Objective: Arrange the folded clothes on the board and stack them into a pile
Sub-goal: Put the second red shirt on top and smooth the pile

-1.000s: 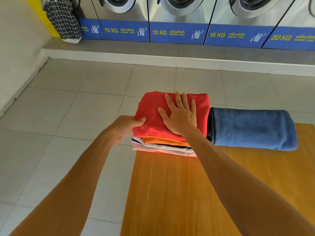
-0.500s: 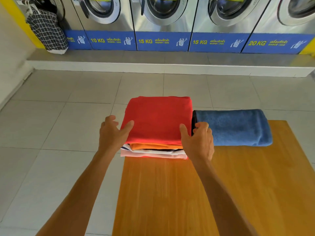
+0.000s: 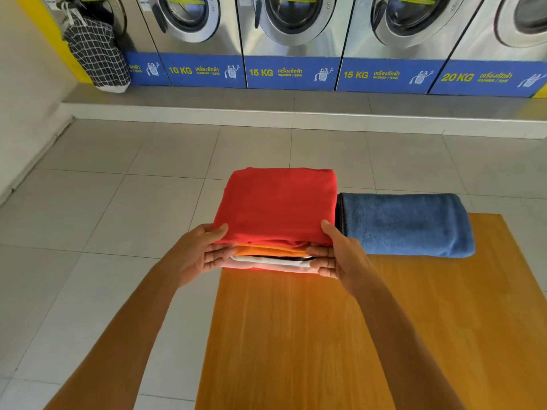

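Observation:
A pile of folded clothes (image 3: 278, 202) sits at the far left corner of the wooden board (image 3: 370, 335), red piece on top, then orange, white with a dark stripe, and pink at the bottom. My left hand (image 3: 201, 253) grips the pile's near left corner, thumb on the red top and fingers under the lower layers. My right hand (image 3: 337, 255) grips the near right corner the same way. A folded blue towel (image 3: 405, 224) lies on the board right beside the pile, touching it.
Grey tiled floor (image 3: 118, 217) lies to the left and beyond the board. A row of washing machines (image 3: 290, 39) stands on a raised step at the back. A black-and-white checked bag (image 3: 94, 54) hangs at the far left.
My right hand left the top of the red piece and came to the pile's near right corner. Both hands now clasp the near corners, fingers tucked under the layers.

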A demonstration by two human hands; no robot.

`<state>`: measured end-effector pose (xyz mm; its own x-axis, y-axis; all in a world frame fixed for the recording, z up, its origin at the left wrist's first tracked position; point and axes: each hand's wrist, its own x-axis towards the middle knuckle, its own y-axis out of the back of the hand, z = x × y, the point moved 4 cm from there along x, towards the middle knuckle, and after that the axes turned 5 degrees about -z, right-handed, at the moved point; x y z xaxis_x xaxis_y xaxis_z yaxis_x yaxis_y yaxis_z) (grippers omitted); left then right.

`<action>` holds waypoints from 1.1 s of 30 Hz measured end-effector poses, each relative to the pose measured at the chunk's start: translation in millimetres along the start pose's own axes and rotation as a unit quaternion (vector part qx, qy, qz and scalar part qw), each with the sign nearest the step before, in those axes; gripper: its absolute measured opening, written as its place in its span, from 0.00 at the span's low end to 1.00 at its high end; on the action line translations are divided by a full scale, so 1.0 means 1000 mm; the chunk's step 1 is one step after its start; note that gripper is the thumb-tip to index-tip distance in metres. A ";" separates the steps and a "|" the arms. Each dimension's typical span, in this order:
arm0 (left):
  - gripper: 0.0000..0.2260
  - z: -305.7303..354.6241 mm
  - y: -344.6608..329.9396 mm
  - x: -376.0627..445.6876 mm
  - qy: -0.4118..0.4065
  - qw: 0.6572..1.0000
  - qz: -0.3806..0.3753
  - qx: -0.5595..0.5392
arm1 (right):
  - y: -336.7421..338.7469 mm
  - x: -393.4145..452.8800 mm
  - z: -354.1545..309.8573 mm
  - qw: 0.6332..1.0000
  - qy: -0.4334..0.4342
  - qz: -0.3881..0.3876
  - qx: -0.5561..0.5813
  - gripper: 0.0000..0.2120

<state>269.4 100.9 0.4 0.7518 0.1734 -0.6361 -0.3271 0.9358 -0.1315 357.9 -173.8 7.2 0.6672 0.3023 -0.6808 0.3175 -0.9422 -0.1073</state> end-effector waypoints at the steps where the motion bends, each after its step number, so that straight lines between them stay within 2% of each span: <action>1: 0.18 0.000 0.003 0.003 -0.003 0.999 0.030 -0.014 | 0.002 0.001 -0.001 1.000 0.001 0.002 0.007 0.23; 4: 0.19 -0.006 0.012 0.009 0.005 0.995 0.092 -0.048 | 0.009 0.004 0.005 0.999 -0.010 0.032 -0.008 0.22; 7: 0.21 -0.010 0.014 0.011 0.012 0.997 0.072 -0.036 | 0.015 0.006 0.012 0.999 -0.023 0.037 -0.016 0.24; 9: 0.22 -0.007 0.013 0.009 0.019 0.996 0.069 0.052 | 0.015 0.002 0.007 0.997 -0.010 0.051 -0.064 0.23; 10: 0.22 -0.003 0.015 0.008 0.015 0.987 0.104 0.119 | 0.018 -0.001 0.000 0.988 0.016 0.081 -0.127 0.22; 11: 0.21 0.003 0.020 0.009 -0.007 0.969 0.165 0.185 | 0.022 -0.002 -0.010 0.967 0.057 0.133 -0.208 0.21; 13: 0.17 0.022 0.022 0.005 -0.112 0.901 0.296 0.296 | 0.020 -0.009 -0.036 0.901 0.171 0.249 -0.311 0.14; 14: 0.15 0.032 0.013 0.004 -0.186 0.858 0.333 0.344 | 0.012 -0.010 -0.050 0.872 0.236 0.277 -0.328 0.11; 15: 0.14 0.043 -0.004 0.006 -0.259 0.821 0.338 0.380 | 0.000 -0.006 -0.063 0.845 0.285 0.284 -0.352 0.08; 17: 0.15 0.057 -0.050 0.019 -0.359 0.775 0.281 0.438 | -0.036 0.017 -0.078 0.803 0.314 0.234 -0.449 0.17; 18: 0.17 0.058 -0.071 0.029 -0.375 0.756 0.247 0.477 | -0.054 0.029 -0.080 0.778 0.317 0.200 -0.504 0.23; 19: 0.20 0.054 -0.089 0.041 -0.368 0.739 0.218 0.521 | -0.068 0.042 -0.077 0.753 0.316 0.173 -0.551 0.26; 21: 0.28 0.037 -0.106 0.065 -0.302 0.707 0.179 0.614 | -0.075 0.066 -0.065 0.718 0.292 0.145 -0.616 0.28; 24: 0.30 0.014 -0.099 0.085 -0.248 0.690 0.165 0.659 | -0.064 0.089 -0.049 0.709 0.247 0.133 -0.647 0.29; 30: 0.35 0.008 -0.100 0.081 -0.260 0.673 0.184 0.668 | -0.069 0.086 -0.039 0.710 0.244 0.151 -0.644 0.29; 33: 0.37 0.007 -0.097 0.084 -0.253 0.677 0.190 0.665 | -0.071 0.088 -0.039 0.716 0.237 0.145 -0.641 0.30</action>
<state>367.9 26.8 -35.0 0.9677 0.2477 -0.0465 -0.0002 0.1852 0.9827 420.4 -74.8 -16.8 0.8878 0.4215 -0.1848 0.2740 -0.1613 0.9481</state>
